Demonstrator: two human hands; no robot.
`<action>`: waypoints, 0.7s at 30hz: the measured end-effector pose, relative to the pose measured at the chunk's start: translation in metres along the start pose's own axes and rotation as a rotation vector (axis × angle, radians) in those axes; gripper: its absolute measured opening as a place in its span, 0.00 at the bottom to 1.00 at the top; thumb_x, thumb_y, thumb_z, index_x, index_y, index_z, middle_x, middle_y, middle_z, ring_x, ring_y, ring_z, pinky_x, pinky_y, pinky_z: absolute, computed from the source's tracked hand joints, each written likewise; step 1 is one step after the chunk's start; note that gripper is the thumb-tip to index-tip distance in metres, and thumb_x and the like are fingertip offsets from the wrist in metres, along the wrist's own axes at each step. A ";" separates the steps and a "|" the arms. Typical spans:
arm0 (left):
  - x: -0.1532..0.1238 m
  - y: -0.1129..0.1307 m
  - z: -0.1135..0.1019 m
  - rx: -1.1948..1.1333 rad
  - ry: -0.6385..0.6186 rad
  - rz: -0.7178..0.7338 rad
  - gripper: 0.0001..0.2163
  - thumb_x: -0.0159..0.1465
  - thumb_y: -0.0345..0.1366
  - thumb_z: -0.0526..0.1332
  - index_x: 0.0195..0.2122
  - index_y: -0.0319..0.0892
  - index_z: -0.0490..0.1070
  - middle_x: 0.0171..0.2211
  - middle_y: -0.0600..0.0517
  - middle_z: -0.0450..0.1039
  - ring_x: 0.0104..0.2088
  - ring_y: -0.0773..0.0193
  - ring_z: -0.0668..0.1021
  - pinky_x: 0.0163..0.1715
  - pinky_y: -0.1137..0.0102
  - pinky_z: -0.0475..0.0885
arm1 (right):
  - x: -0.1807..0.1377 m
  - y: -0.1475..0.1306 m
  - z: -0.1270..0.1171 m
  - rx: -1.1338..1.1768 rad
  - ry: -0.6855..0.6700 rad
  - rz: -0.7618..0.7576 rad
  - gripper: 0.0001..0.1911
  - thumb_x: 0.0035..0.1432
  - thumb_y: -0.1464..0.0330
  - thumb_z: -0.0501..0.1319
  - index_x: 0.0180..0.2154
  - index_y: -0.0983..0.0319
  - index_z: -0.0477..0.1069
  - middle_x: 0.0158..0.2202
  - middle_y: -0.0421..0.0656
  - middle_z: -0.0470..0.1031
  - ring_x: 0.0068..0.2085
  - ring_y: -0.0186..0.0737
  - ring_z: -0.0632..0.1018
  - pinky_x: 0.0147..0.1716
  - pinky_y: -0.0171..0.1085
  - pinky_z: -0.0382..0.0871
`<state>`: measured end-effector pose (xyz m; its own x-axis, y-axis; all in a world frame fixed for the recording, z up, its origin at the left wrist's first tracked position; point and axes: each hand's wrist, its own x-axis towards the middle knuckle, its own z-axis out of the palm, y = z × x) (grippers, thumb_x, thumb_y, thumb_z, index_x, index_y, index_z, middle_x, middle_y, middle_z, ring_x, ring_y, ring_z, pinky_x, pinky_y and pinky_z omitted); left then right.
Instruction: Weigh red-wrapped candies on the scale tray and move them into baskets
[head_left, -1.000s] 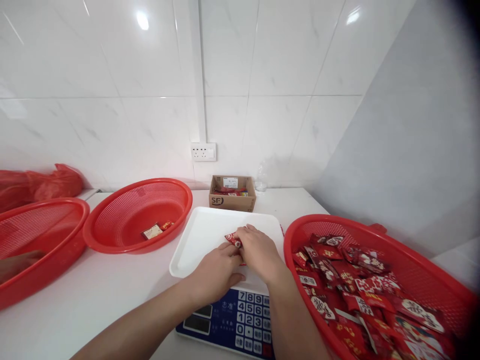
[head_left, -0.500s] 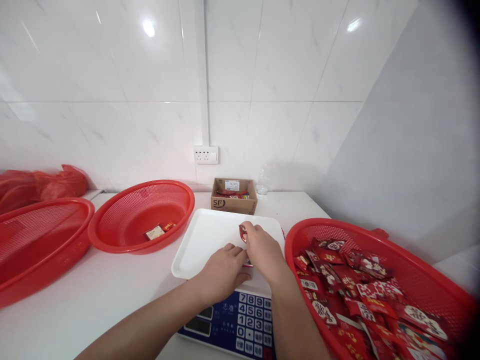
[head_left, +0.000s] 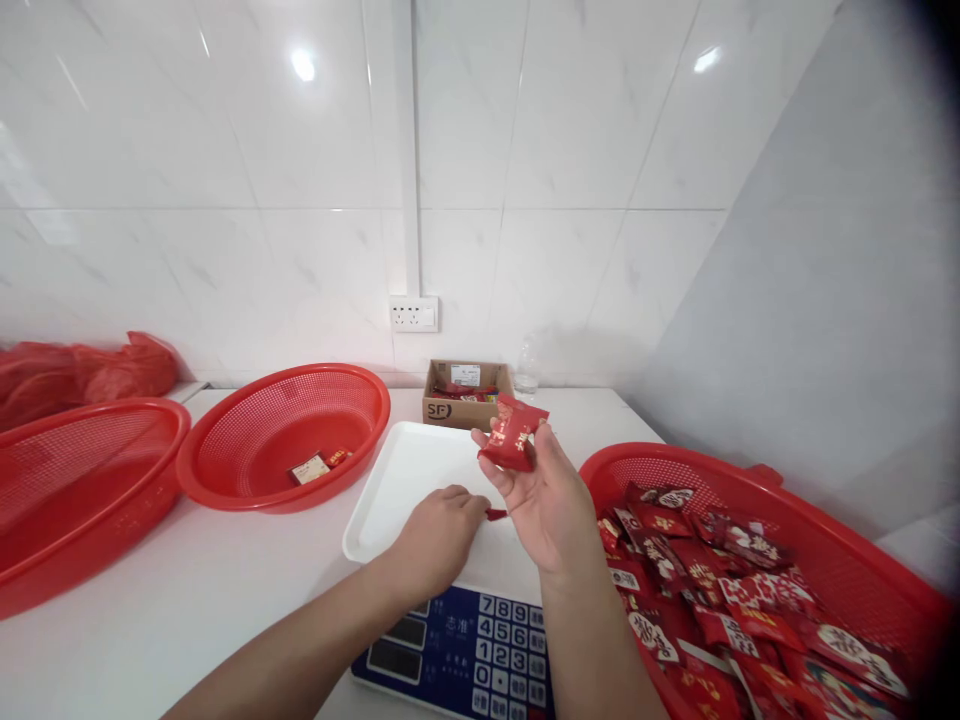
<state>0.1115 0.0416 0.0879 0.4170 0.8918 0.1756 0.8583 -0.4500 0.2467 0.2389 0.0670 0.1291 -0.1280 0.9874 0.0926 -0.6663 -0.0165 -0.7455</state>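
The right hand [head_left: 551, 500] shows its palm and grips a shiny red packet [head_left: 512, 435] with its thumb and fingers. The packet is up in the air, at about one o'clock from the middle of the white tray [head_left: 405, 490]. The left hand [head_left: 439, 535] is at seven o'clock with bent fingers. A dark red bit [head_left: 496, 514] pokes out by its fingertips, but I cannot tell if they pinch it. The blue number pad [head_left: 465, 645] is at six o'clock. A brown box [head_left: 469, 412] sits at twelve. At three, a big red basket [head_left: 840, 540] holds lots of packets [head_left: 697, 585].
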 end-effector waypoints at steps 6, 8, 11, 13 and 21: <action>-0.022 -0.042 -0.045 0.082 0.178 -0.348 0.15 0.69 0.30 0.45 0.47 0.41 0.71 0.41 0.43 0.77 0.42 0.53 0.78 0.40 0.62 0.72 | -0.003 -0.005 -0.002 0.000 0.035 -0.145 0.16 0.48 0.58 0.70 0.38 0.59 0.74 0.38 0.40 0.80 0.36 0.37 0.82 0.28 0.31 0.78; -0.030 -0.062 -0.063 0.116 0.239 -0.490 0.17 0.69 0.34 0.44 0.49 0.40 0.70 0.41 0.41 0.77 0.42 0.48 0.78 0.36 0.60 0.72 | -0.004 -0.006 -0.002 -0.012 0.045 -0.187 0.16 0.48 0.58 0.71 0.37 0.60 0.75 0.36 0.41 0.81 0.34 0.36 0.82 0.24 0.28 0.77; -0.040 -0.089 -0.082 0.141 0.290 -0.652 0.18 0.69 0.38 0.43 0.49 0.40 0.70 0.39 0.40 0.77 0.38 0.45 0.79 0.30 0.60 0.71 | -0.005 -0.006 -0.001 -0.026 0.063 -0.217 0.16 0.48 0.58 0.71 0.37 0.60 0.75 0.35 0.41 0.81 0.32 0.35 0.82 0.21 0.26 0.74; -0.045 -0.102 -0.087 0.129 0.301 -0.711 0.20 0.69 0.39 0.42 0.49 0.40 0.70 0.38 0.39 0.77 0.37 0.44 0.79 0.29 0.59 0.71 | -0.005 -0.006 -0.001 -0.037 0.077 -0.241 0.15 0.49 0.59 0.70 0.37 0.59 0.75 0.35 0.41 0.80 0.32 0.35 0.81 0.21 0.26 0.74; -0.052 -0.066 -0.066 -0.348 0.261 -0.397 0.19 0.66 0.47 0.53 0.55 0.45 0.66 0.54 0.46 0.72 0.51 0.54 0.75 0.47 0.62 0.72 | -0.015 0.001 0.005 -0.454 -0.132 -0.142 0.17 0.53 0.62 0.67 0.45 0.57 0.73 0.36 0.41 0.78 0.33 0.36 0.79 0.29 0.35 0.77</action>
<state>0.0138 0.0218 0.1260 -0.0411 0.9738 0.2236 0.7669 -0.1126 0.6318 0.2370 0.0513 0.1304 -0.1706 0.9463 0.2746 -0.3005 0.2154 -0.9291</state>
